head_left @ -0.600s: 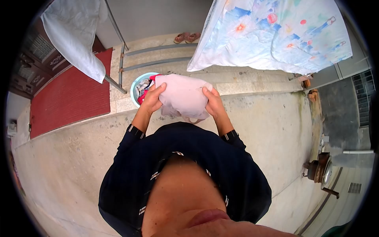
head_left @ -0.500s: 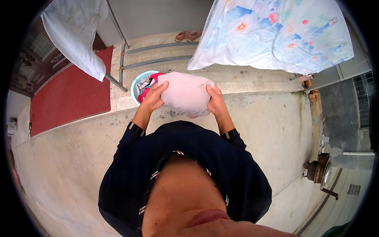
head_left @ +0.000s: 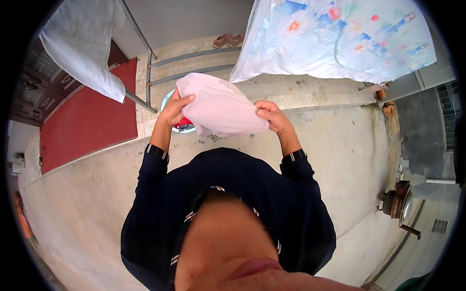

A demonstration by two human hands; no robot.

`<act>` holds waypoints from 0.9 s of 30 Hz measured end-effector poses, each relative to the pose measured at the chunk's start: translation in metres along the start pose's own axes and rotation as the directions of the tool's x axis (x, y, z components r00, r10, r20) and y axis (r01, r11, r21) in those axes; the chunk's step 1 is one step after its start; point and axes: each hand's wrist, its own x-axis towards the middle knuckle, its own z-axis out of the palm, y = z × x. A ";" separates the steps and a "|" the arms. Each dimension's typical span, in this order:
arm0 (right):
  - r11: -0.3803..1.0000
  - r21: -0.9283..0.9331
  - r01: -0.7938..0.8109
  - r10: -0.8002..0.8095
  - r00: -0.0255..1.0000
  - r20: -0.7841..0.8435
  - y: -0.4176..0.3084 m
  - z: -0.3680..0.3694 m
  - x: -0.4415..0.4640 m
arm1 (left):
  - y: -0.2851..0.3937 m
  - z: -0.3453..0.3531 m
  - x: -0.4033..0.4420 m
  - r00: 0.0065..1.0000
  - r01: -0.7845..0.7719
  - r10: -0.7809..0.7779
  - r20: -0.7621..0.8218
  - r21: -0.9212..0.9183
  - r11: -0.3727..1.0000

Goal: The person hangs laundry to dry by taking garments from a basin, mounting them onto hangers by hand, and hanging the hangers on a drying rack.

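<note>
The cloth (head_left: 221, 106) is gripped at opposite sides by the left hand (head_left: 174, 111) and right hand (head_left: 274, 118), fingers (head_left: 266, 105) curled onto it; tension is best shared evenly.

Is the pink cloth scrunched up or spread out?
Mostly spread out: the pink cloth is stretched between the left hand and right hand, showing a broad face. I cannot tell whether it's doubled over.

It was a home's yard (head_left: 335, 160): bedding (head_left: 335, 43) hung above the step (head_left: 308, 99), sandals (head_left: 222, 40) stood at its back edge.
</note>
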 end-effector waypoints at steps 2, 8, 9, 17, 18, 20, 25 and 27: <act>0.871 -0.418 -0.257 0.304 0.951 0.050 0.003 -0.002 0.006 | -0.008 -0.011 0.004 0.999 0.032 -0.031 -0.039 0.027 0.999; 0.995 0.061 0.073 -0.072 0.997 -0.017 -0.014 -0.044 -0.011 | -0.005 -0.047 0.031 0.965 -0.099 0.069 -0.255 -0.107 0.989; 0.998 -0.019 0.066 -0.067 0.994 -0.092 -0.018 -0.045 -0.011 | -0.003 -0.055 0.035 0.962 -0.087 0.053 -0.268 -0.115 0.990; 0.901 0.291 0.321 -0.312 0.947 -0.078 -0.053 0.013 0.028 | -0.016 -0.078 0.069 0.950 -0.011 0.011 -0.313 0.001 1.000; 0.905 0.288 0.312 -0.310 0.949 -0.055 -0.056 0.016 0.035 | -0.017 -0.072 0.069 0.932 0.035 -0.005 -0.363 0.076 0.997; 0.924 0.255 0.287 -0.284 0.958 -0.047 -0.059 0.021 0.045 | -0.025 -0.060 0.069 0.950 -0.063 0.188 -0.248 0.439 0.896; 0.967 0.156 0.200 -0.188 0.978 -0.089 -0.056 0.031 0.057 | -0.020 0.041 0.041 0.956 -0.066 -0.030 0.293 0.310 0.948; 0.985 0.020 0.173 -0.168 0.975 -0.144 -0.049 0.026 0.055 | -0.026 0.064 0.046 0.936 0.032 -0.153 0.318 0.355 0.934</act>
